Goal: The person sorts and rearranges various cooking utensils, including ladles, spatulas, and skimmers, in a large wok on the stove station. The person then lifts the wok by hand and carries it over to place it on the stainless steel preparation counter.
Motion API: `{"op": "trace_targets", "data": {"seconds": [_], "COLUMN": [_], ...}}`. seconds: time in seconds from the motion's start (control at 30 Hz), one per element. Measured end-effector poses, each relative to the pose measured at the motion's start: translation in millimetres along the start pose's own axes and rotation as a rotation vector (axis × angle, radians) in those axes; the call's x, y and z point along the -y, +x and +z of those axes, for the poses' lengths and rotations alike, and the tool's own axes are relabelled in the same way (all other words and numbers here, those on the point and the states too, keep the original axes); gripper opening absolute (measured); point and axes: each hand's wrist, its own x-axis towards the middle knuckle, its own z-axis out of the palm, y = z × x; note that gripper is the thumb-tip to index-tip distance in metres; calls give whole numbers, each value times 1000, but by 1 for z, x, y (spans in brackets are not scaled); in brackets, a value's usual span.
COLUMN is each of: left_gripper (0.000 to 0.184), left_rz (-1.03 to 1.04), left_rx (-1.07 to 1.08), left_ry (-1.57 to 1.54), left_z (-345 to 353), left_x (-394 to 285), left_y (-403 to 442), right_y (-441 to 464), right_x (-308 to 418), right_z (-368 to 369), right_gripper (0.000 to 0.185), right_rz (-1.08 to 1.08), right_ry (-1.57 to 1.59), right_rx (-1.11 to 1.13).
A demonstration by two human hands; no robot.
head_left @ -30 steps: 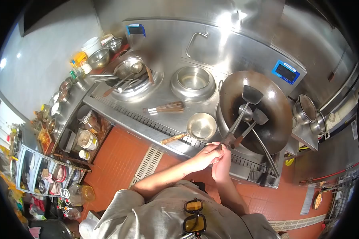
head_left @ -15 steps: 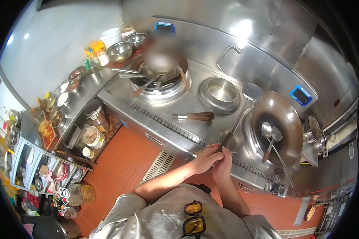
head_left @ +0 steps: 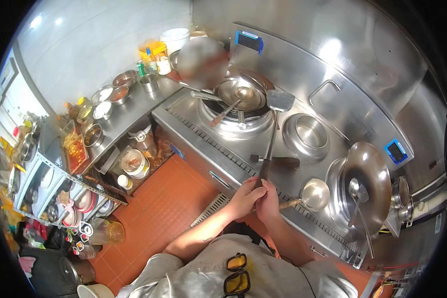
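Both hands are together at the stove's front edge, wrapped round the dark handle of a long wok spatula [head_left: 271,136]. My left hand [head_left: 245,198] and my right hand [head_left: 268,199] touch each other. The spatula points up and away, its flat blade over the stove between the left wok and the middle ring. A bamboo brush [head_left: 283,162] lies just right of its shaft. A ladle [head_left: 315,194] with a wooden handle rests near my right hand. On the right burner, a large wok [head_left: 365,186] holds a second spatula and a metal ladle.
A strainer [head_left: 241,94] and another ladle sit on the wok at the left burner. An empty metal ring [head_left: 306,136] stands mid-stove. Bowls of ingredients [head_left: 103,110] line the left counter. A shelf [head_left: 64,198] with plates stands at lower left, above the red floor [head_left: 149,198].
The view has turned left. The spatula in my hands has lifted out of the right wok and swung left, its blade now beside the left burner. The other spatula and ladle stay in the right wok.
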Motion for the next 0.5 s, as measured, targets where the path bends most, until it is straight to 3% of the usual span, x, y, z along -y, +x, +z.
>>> {"op": "trace_targets", "data": {"seconds": [0.2,0.4,0.5], "left_gripper": [21,18,18], "left_rz": [-106,-112,-145], "left_rx": [-129,-151,-94], "left_ry": [10,-37,-6], "left_z": [-64,-119,-150], "left_x": [-15,-49,-51], "left_y": [21,68,93], "right_y": [57,135,169], "right_x": [-18,-45,-61], "right_z": [38,62,75], "right_gripper": [32,29,26], "right_rz": [78,113,108], "right_ry": [58,153,197], "right_rx": [144,152,19]}}
